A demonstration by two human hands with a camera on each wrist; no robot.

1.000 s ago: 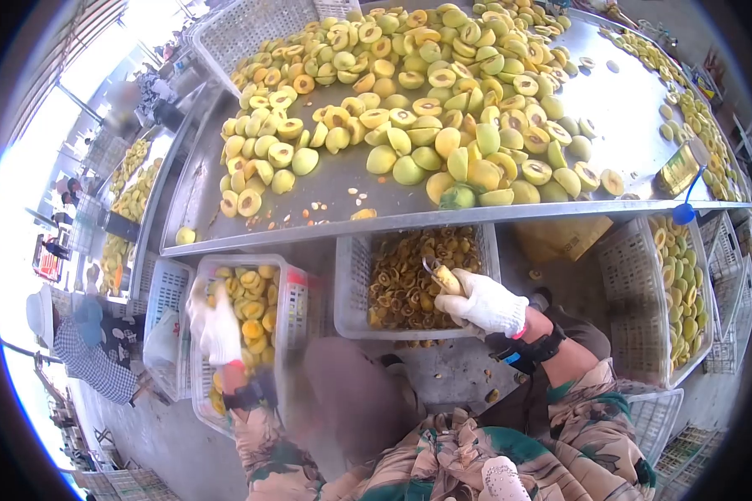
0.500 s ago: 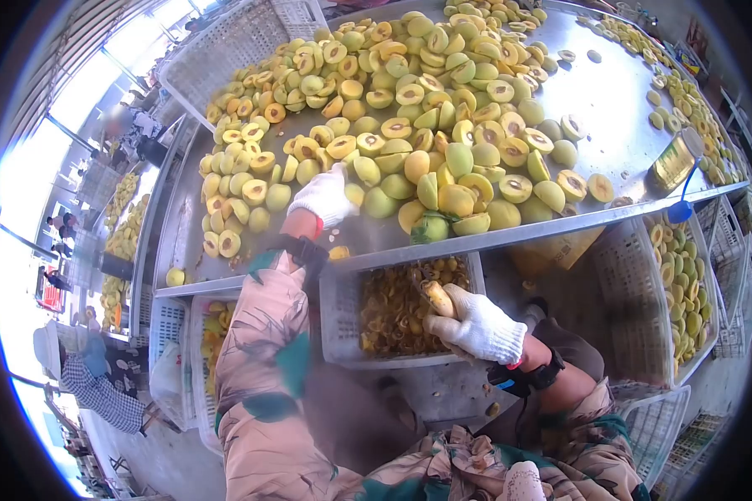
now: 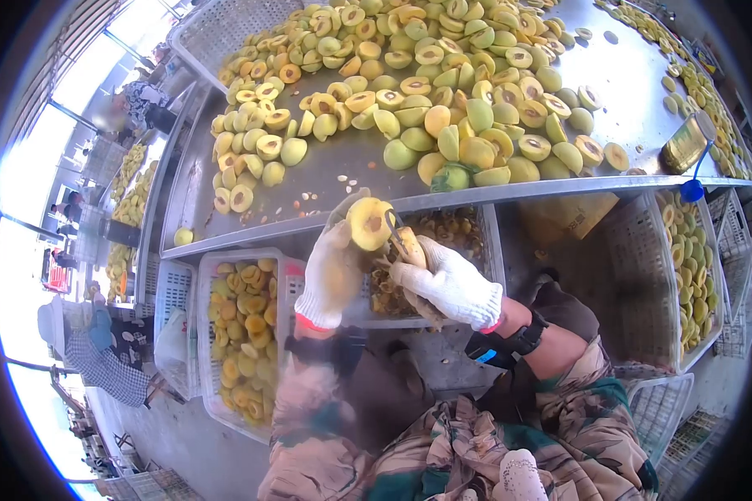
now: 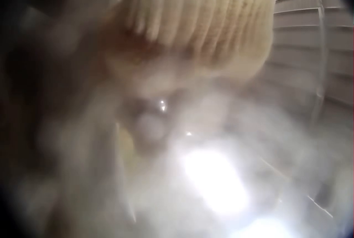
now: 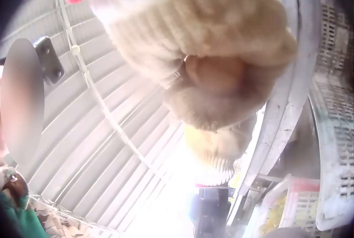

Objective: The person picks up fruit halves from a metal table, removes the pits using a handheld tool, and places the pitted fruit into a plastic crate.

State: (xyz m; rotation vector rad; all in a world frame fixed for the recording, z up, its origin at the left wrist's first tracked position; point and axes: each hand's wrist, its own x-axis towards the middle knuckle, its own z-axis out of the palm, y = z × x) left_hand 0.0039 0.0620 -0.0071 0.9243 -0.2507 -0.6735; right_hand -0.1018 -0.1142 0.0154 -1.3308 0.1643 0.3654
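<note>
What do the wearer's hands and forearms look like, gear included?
Left hand and right hand: white knit gloves, ribbed cuffs, pinkish-red edging, tan stains toward the fingers. Black straps on both wrists; the right also carries a black module with a blue mark. Sleeves: pinkish-beige, printed with green and dark leaf-like patches.

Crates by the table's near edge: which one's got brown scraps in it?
The middle one, partly hidden by the right hand. Brown scraps show inside; the left crate and right crate hold yellow-green fruit.
</note>
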